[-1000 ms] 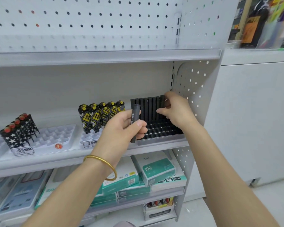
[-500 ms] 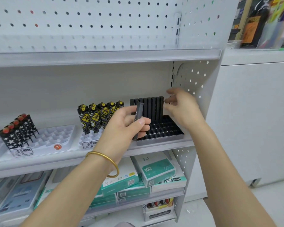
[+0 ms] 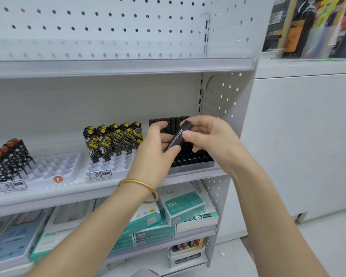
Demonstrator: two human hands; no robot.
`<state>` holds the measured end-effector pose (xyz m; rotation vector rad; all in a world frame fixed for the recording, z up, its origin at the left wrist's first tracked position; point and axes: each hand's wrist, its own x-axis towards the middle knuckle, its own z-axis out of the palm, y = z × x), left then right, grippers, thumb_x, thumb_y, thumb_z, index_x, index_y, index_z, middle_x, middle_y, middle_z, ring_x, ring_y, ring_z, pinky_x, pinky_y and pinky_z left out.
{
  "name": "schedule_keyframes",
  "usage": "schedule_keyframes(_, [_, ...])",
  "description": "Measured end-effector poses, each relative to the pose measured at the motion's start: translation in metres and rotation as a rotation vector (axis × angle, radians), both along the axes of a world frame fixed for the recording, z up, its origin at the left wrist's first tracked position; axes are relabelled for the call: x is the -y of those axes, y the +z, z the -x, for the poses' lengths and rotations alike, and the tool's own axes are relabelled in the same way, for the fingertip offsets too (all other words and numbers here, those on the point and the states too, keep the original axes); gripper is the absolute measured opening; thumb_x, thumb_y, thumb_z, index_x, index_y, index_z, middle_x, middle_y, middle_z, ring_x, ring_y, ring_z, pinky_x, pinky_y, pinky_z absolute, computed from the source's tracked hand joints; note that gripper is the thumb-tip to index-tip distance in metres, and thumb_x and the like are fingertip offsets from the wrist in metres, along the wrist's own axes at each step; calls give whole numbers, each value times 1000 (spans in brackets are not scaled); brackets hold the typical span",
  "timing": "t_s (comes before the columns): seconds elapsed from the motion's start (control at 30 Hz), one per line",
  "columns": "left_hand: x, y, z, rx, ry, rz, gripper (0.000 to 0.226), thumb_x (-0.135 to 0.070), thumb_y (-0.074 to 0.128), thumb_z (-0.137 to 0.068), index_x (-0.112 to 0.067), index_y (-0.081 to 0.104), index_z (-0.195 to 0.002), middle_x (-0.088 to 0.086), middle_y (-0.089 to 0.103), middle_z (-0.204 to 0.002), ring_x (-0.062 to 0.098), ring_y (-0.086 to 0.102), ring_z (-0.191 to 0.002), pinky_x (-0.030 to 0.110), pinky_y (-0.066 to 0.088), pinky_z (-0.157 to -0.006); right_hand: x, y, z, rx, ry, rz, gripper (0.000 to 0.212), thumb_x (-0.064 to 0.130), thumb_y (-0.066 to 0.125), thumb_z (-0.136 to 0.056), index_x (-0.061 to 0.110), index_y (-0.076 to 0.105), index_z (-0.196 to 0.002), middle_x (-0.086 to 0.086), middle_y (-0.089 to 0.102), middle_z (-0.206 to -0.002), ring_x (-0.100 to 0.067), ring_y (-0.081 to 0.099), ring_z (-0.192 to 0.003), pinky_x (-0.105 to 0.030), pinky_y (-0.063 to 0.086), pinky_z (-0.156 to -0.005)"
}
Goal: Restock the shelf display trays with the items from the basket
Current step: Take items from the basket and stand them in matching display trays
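A slim black stick item point(image 3: 178, 136) with white print is held tilted in front of the black display tray point(image 3: 194, 161) on the middle shelf. My left hand point(image 3: 156, 150) grips its lower end. The thumb and fingers of my right hand point(image 3: 206, 134) pinch its upper end. A row of the same black items point(image 3: 168, 121) stands upright at the back of the black tray; its front slots are bare. The basket is out of view.
Left of the black tray, a white tray point(image 3: 112, 166) holds yellow-black packs point(image 3: 112, 140). Further left, another white tray point(image 3: 54, 166) holds star-patterned items point(image 3: 6, 160). Teal boxes point(image 3: 184, 206) fill the shelf below. A perforated side panel point(image 3: 226, 96) closes the shelf on the right.
My right hand left the back row of the black tray and came forward to pinch the top of the black item. My left hand raised the item up and to the right.
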<state>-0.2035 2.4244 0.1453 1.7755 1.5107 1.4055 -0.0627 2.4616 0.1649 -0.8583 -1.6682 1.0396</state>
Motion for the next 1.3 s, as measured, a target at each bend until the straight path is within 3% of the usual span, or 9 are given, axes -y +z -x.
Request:
schedule_keyframes(0.13, [7, -9, 6, -379, 61, -34, 36, -15, 55, -92, -13, 46, -128, 1, 58, -118, 13, 55, -106, 31, 45, -94, -3, -5, -4, 11, -158, -29, 16, 6, 58, -89, 14, 57, -103, -1, 63, -91, -14, 61, -87, -22, 54, -64])
schedule_keyframes(0.23, [10, -12, 7, -599, 45, 5, 25, -28, 46, -96, -18, 57, -117, -2, 63, -112, 16, 54, -107, 35, 45, -91, -10, -9, 1, 168, -372, -176, 21, 8, 56, -90, 15, 56, -110, 4, 59, -91, -11, 57, -82, -26, 50, -71])
schedule_keyframes(0.33, [10, -15, 9, -765, 17, 19, 34, -36, 35, -98, -21, 65, -105, -6, 63, -105, 15, 48, -104, 34, 41, -91, -22, -9, 6, 304, -499, -305, 28, 9, 54, -91, 10, 54, -119, 1, 58, -96, -14, 54, -85, -22, 41, -77])
schedule_keyframes(0.63, [10, -19, 13, -785, -17, -6, 47, -46, 30, -95, -21, 67, -108, -6, 64, -112, 16, 49, -113, 29, 37, -97, -47, -8, 14, 467, -480, -265, 31, 10, 48, -96, 8, 50, -126, -12, 59, -120, -23, 55, -106, -23, 39, -80])
schedule_keyframes(0.77, [13, -18, 12, -805, 4, -15, 33, -37, 40, -98, -23, 62, -119, -8, 59, -122, 14, 44, -117, 26, 35, -98, -48, -5, 14, 526, -429, -266, 37, 11, 45, -97, 10, 46, -134, -13, 56, -126, -25, 54, -112, -27, 41, -88])
schedule_keyframes(0.97, [13, -17, 11, -815, 13, -8, 33, -38, 39, -98, -25, 59, -121, -10, 58, -122, 13, 42, -115, 27, 35, -97, -50, -10, 12, 622, -378, -214, 43, 11, 43, -98, 12, 39, -140, -15, 52, -132, -28, 55, -113, -31, 44, -94])
schedule_keyframes(1.1, [13, -18, 11, -834, 13, -25, 34, -38, 39, -97, -24, 59, -120, -10, 58, -122, 13, 42, -115, 29, 37, -97, -51, -13, 16, 597, -385, -163, 48, 10, 45, -97, 10, 32, -143, -15, 51, -133, -29, 55, -112, -37, 47, -94])
schedule_keyframes(1.2, [10, -20, 12, -830, 15, -49, 35, -39, 38, -97, -23, 59, -120, -9, 58, -121, 14, 42, -116, 32, 39, -96, -44, -11, 15, 581, -439, -144, 57, 12, 53, -94, 10, 26, -145, -15, 54, -129, -26, 54, -113, -29, 44, -89])
schedule_keyframes(1.3, [19, -20, 14, -825, 4, -176, 41, -38, 36, -92, -16, 66, -108, -2, 65, -110, 21, 53, -107, 38, 49, -88, -15, -6, 14, 482, -509, -232, 55, 10, 56, -91, 12, 33, -141, -10, 59, -120, -22, 57, -104, -24, 40, -82])
